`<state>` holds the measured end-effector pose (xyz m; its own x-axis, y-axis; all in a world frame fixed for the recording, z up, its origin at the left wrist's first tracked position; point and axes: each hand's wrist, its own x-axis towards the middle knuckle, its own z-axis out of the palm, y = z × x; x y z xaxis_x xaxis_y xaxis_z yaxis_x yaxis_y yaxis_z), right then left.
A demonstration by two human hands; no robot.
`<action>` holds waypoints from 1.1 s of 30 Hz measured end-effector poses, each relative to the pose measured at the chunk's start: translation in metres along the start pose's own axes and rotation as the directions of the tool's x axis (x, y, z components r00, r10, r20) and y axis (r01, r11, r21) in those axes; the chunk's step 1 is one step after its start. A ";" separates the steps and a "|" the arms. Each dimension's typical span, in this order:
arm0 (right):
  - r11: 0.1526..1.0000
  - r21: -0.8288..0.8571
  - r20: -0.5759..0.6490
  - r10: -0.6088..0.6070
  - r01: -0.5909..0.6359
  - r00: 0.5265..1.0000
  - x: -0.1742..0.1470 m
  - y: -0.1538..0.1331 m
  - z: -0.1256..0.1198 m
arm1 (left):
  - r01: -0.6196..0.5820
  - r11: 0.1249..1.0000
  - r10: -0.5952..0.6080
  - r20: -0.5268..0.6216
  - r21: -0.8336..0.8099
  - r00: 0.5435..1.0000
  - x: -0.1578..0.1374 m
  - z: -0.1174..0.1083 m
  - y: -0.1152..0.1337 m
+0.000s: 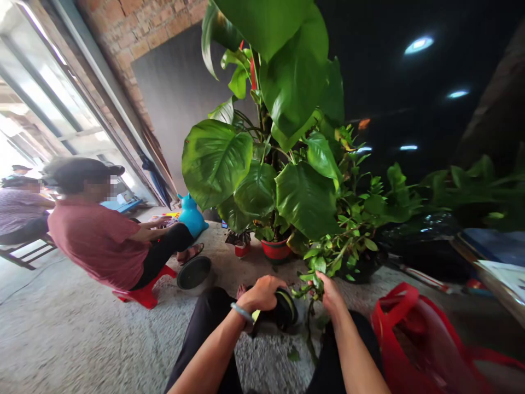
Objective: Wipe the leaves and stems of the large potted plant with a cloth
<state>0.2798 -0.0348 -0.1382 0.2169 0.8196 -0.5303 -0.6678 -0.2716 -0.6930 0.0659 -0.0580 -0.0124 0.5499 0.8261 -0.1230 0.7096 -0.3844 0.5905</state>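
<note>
Head view: right hand [331, 295], fingers closed on leafy stem [315, 283], I'd grip lightly; left hand [262, 294], fingers curled, contents I cannot tell.

From here I count two bare hands [262, 294] [331, 293], two red pots [276, 250] [243, 250], one blue animal figure [191, 218], one red stool [148, 294], one basin [194, 275], one umbrella [156, 178], one red bag [391, 313].
</note>
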 end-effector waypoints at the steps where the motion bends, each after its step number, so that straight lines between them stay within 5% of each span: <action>1: 1.000 0.001 -0.001 -0.001 0.001 1.000 0.000 0.000 0.000 | -0.002 0.998 -0.001 -0.039 -0.065 0.999 -0.012 -0.009 0.000; 4: 1.000 0.022 0.019 -0.013 0.013 1.000 -0.002 -0.001 0.002 | -0.157 0.956 0.056 -0.370 -0.248 0.927 -0.028 -0.059 0.023; 6: 0.999 0.037 0.032 -0.027 0.026 0.999 -0.004 -0.003 0.005 | -0.336 0.921 0.133 -0.650 -0.199 0.749 -0.017 -0.098 0.051; 8: 0.998 0.046 0.035 -0.039 0.038 0.999 -0.007 -0.004 0.007 | -0.436 0.898 0.216 -0.809 -0.054 0.546 0.008 -0.126 0.075; 9: 0.998 0.049 0.033 -0.045 0.043 0.998 -0.007 -0.004 0.008 | -0.452 0.892 0.258 -0.836 0.014 0.484 0.022 -0.133 0.082; 10: 0.998 0.050 0.029 -0.050 0.048 0.998 -0.008 -0.005 0.009 | -0.447 0.892 0.296 -0.833 0.065 0.468 0.036 -0.134 0.083; 11: 0.997 0.052 0.025 -0.055 0.053 0.998 -0.009 -0.005 0.009 | -0.420 0.902 0.322 -0.804 0.100 0.500 0.048 -0.129 0.080; 13: 0.997 0.056 0.022 -0.061 0.059 0.998 -0.009 -0.005 0.009 | -0.309 0.943 0.311 -0.673 0.127 0.671 0.059 -0.105 0.059; 15: 0.997 0.056 0.031 -0.060 0.058 0.998 -0.009 -0.004 0.008 | -0.159 0.979 0.199 -0.448 0.126 0.871 0.053 -0.072 0.027; 17: 0.997 0.048 0.038 -0.057 0.055 0.998 -0.009 -0.003 0.006 | -0.055 0.994 0.071 -0.173 0.099 0.982 0.035 -0.044 -0.003; 20: 0.998 0.028 0.032 -0.055 0.054 0.998 -0.007 -0.002 0.004 | 0.011 1.000 -0.009 -0.089 0.022 0.996 0.013 -0.035 -0.021; 22: 0.998 0.020 0.021 -0.062 0.062 0.998 -0.006 -0.002 0.005 | -0.050 0.998 0.041 -0.255 -0.029 0.966 0.017 -0.049 -0.015; 24: 0.997 0.012 0.010 -0.075 0.075 0.997 -0.005 -0.002 0.007 | -0.139 0.990 0.130 -0.443 0.010 0.887 0.040 -0.068 -0.002; 27: 0.996 -0.005 -0.001 -0.093 0.093 0.996 -0.006 -0.001 0.009 | -0.129 0.974 0.212 -0.562 0.184 0.799 0.090 -0.082 0.009; 30: 0.994 -0.013 -0.006 -0.111 0.111 0.994 -0.008 -0.002 0.008 | 0.090 0.951 0.060 -0.465 0.294 0.883 0.122 -0.063 -0.003; 33: 0.992 -0.022 -0.019 -0.123 0.122 0.992 -0.008 -0.003 0.005 | 0.245 0.918 -0.165 -0.259 0.313 0.952 0.113 -0.027 -0.033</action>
<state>0.2765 -0.0386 -0.1295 0.3107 0.8369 -0.4506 -0.6204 -0.1806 -0.7632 0.0929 0.0592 -0.0236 0.2916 0.9565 -0.0077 0.9237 -0.2795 0.2622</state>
